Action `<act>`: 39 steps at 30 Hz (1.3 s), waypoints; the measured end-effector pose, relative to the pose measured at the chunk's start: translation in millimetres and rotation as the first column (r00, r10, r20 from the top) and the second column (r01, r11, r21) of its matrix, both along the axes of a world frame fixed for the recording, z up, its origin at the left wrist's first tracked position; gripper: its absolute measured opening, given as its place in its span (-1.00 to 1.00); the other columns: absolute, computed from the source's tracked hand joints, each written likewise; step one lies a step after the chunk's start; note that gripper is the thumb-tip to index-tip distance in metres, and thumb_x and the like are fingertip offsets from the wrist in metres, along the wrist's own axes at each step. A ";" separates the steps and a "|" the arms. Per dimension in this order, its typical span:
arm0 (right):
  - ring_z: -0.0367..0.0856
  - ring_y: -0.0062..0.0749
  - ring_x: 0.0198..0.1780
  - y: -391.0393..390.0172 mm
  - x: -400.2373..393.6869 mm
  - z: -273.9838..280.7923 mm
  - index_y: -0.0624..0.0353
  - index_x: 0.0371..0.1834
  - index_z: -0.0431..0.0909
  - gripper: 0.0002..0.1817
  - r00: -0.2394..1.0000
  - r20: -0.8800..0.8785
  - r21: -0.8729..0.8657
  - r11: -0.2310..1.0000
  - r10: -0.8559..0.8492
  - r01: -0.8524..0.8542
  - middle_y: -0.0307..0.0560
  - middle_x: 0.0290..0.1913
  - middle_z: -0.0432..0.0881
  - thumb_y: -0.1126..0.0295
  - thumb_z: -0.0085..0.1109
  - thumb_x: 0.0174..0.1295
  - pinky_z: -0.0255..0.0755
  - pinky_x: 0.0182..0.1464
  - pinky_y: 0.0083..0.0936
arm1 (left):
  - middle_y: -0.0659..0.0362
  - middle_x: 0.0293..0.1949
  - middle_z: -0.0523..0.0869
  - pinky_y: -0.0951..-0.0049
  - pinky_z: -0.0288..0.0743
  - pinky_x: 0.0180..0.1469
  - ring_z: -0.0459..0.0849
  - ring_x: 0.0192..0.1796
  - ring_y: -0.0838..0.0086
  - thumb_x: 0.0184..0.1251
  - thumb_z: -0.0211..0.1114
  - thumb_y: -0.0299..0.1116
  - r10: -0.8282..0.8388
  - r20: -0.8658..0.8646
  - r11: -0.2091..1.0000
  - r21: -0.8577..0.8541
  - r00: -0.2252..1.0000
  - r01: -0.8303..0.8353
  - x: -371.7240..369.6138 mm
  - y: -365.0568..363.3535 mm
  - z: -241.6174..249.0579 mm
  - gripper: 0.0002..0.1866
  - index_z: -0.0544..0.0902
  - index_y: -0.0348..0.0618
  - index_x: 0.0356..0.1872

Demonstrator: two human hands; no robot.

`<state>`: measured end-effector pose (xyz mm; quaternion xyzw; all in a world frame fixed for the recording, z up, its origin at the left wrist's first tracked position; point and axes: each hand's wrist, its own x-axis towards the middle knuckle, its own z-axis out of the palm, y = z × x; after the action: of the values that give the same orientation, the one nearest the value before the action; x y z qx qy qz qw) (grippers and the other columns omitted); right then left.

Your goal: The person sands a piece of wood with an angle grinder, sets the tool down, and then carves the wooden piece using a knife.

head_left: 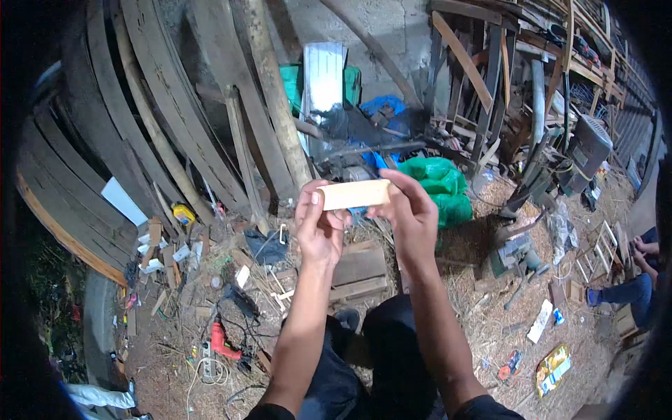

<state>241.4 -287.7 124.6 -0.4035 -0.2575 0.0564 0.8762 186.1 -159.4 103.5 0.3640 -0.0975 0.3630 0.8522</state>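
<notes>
Held up in front of me is a short, pale wooden block [355, 195], lying roughly level between both hands. My left hand [319, 227] grips its left end, the thumb laid on the near face. At the right end, the fingers of my right hand [411, 213] close around the block. Part of each end is covered by fingers. Below the hands, on the ground, lie some flat wooden boards [358, 269].
A red power drill [224, 341] lies at lower left near a power strip [208, 364]. Long planks [168, 105] lean on the wall. A green sack [448, 199] sits behind my right hand. A bench grinder-like machine [516, 253] stands right. Another person's leg [626, 294] shows far right.
</notes>
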 end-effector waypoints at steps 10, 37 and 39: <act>0.66 -0.46 -0.27 62.0 -6.1 -94.1 0.31 0.05 0.50 -0.75 1.000 -0.018 -0.230 0.973 0.004 -0.008 -0.06 -0.11 0.63 0.43 0.14 0.38 0.67 -0.32 -0.52 | 0.11 -0.15 0.72 0.46 0.71 -0.19 0.71 -0.13 0.47 0.36 0.28 -0.42 0.204 -0.398 0.921 0.388 0.894 -0.037 -34.5 92.1 -69.5 -0.69 0.59 -0.28 0.08; 0.71 -0.33 -0.17 60.5 -26.2 -86.1 0.39 0.19 0.44 -0.60 0.997 -0.071 -0.149 0.989 0.001 -0.012 0.10 -0.07 0.66 0.48 0.21 0.33 0.66 -0.09 -0.43 | 0.07 -0.16 0.75 0.49 0.68 -0.27 0.74 -0.18 0.45 0.33 0.33 -0.41 0.342 -0.455 0.899 0.413 0.822 -0.145 -55.1 81.9 -58.1 -0.70 0.61 -0.34 0.02; 0.71 -0.33 -0.16 58.2 -23.9 -87.1 0.39 0.19 0.44 -0.60 0.997 -0.082 -0.133 0.991 0.014 -0.025 0.10 -0.07 0.67 0.48 0.21 0.33 0.65 -0.08 -0.43 | 0.06 -0.14 0.74 0.48 0.70 -0.25 0.74 -0.17 0.45 0.32 0.34 -0.43 0.345 -0.457 0.897 0.418 0.820 -0.144 -53.6 81.6 -59.9 -0.69 0.61 -0.34 0.03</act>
<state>217.5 -229.5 37.5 -0.4562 -0.2212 0.0983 0.8563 132.5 -77.8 43.6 0.6095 0.1191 0.3345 0.7088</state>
